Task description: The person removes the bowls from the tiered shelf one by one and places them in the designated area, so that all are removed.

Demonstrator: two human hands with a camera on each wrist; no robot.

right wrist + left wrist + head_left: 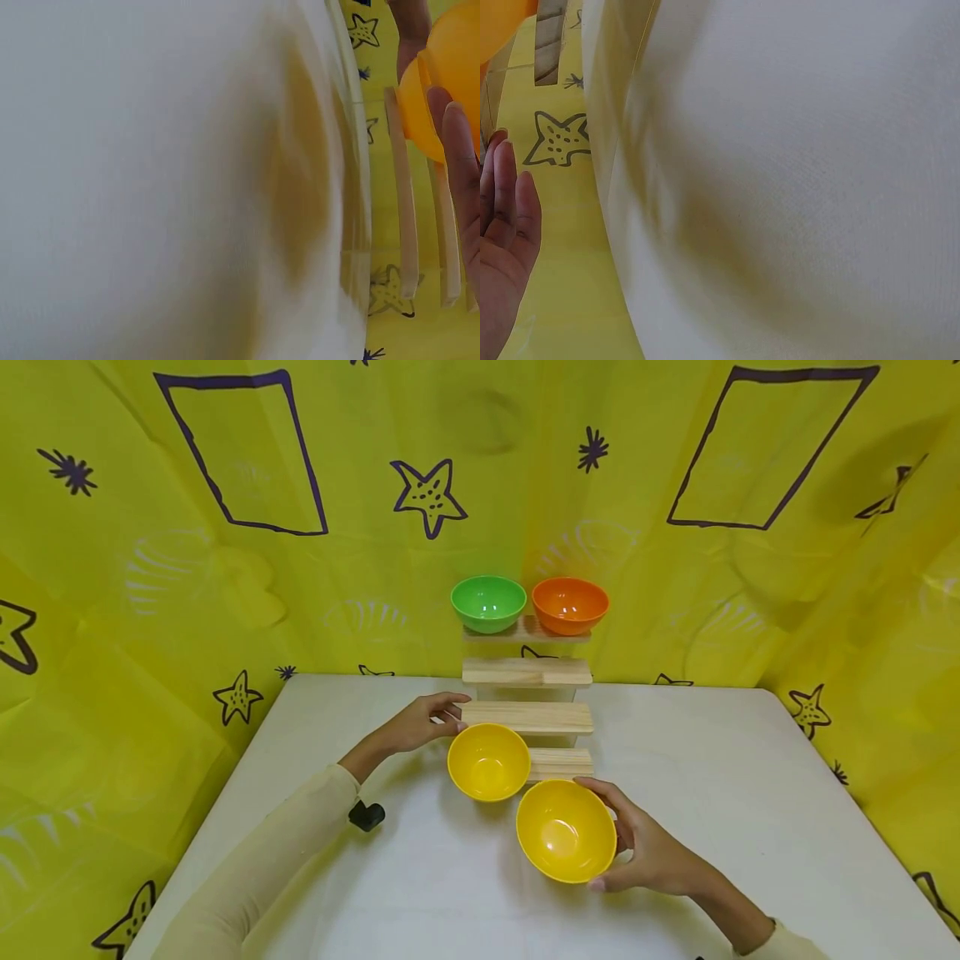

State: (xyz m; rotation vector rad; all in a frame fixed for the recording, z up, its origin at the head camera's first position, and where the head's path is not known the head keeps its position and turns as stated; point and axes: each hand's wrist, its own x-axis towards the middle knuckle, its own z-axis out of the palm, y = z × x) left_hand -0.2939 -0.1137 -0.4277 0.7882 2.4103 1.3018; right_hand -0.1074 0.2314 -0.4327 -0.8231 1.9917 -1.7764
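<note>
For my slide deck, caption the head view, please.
Right hand holds a yellow bowl near wooden steps.

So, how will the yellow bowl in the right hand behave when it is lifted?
The yellow bowl looks like thin, glossy plastic, so probably light and stiff. Its smooth round wall may slip in the right hand, which holds only one side. Set down tilted, it would likely rock.

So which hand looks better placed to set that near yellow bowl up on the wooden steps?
Probably the right hand: it already grips the near yellow bowl, just in front of the wooden steps. The left hand holds nothing, resting open beside the other yellow bowl at a step's edge.
</note>
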